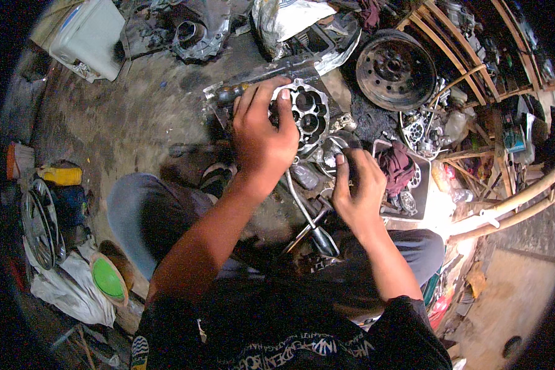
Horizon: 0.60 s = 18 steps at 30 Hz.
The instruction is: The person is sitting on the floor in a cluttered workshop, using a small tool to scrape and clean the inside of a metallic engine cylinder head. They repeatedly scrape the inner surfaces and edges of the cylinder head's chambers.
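Observation:
My left hand [262, 126] is wrapped around the left side of a round silver metal housing [313, 117] with several round bores, its thumb lying on the rim. That housing rests on a dark board on the floor before me. To the right and nearer, my right hand [359, 188] is closed, thumb and fingertips together beside a small shiny metal part [330, 152]. Whatever its fingers hold is hidden. Below the housing, a metal-shafted tool [299, 196] with a dark handle crosses another tool [302, 234].
On the right stands a bin [407, 213] with a maroon rag [397, 168] and metal parts. A rusty wheel rim [394, 69] lies behind it, near wooden racks [456, 37]. Far left is a white container [87, 40]; wheel covers [42, 225] stand nearer.

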Each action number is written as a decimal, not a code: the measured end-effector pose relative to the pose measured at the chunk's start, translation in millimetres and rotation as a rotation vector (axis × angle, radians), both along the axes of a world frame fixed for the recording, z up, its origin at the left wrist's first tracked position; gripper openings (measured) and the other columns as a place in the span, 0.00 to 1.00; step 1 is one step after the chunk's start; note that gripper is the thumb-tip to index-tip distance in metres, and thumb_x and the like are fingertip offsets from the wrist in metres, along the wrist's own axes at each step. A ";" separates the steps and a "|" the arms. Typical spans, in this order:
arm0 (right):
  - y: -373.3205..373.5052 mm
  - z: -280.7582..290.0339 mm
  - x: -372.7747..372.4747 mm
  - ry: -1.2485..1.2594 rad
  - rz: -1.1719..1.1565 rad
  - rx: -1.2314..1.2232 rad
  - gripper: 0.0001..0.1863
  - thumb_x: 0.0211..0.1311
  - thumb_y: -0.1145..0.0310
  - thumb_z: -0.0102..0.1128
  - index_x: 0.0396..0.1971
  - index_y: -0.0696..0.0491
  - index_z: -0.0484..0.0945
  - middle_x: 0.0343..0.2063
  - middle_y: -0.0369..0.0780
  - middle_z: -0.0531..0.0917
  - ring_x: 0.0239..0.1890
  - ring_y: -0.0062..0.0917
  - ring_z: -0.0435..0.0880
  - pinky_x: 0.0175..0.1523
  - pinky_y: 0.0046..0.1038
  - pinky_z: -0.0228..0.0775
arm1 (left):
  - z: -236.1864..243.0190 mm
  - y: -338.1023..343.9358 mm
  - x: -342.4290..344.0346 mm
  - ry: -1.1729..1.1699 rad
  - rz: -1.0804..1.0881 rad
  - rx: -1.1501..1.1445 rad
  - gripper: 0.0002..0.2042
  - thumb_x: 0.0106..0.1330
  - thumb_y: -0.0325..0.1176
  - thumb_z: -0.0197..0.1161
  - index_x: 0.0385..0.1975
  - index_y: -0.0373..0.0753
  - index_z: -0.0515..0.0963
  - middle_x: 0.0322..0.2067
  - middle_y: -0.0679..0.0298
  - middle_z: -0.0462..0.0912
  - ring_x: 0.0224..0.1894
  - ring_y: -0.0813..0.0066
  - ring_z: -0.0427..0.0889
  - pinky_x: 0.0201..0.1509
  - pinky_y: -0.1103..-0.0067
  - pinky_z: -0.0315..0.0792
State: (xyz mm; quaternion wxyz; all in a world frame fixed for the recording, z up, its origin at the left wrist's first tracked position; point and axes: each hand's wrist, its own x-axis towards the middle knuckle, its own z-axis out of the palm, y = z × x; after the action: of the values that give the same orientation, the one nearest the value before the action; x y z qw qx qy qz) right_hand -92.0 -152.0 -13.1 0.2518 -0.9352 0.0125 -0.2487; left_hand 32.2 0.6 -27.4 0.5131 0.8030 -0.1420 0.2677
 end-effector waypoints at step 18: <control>8.8 -12.4 -0.5 -0.089 0.052 0.114 0.15 0.55 0.83 0.73 0.43 0.57 0.84 0.41 0.48 0.82 0.42 0.46 0.85 0.46 0.40 0.78 | -4.0 2.4 -3.3 -0.035 -0.027 0.022 0.15 0.66 0.29 0.66 0.52 0.39 0.80 0.47 0.51 0.81 0.51 0.44 0.79 0.59 0.56 0.71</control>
State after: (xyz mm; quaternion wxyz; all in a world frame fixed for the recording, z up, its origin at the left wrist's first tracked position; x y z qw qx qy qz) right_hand -92.5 -143.2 -25.5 0.3114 -0.9073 -0.0087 -0.2824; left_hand 28.9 3.1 -31.5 0.5054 0.8017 -0.1650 0.2732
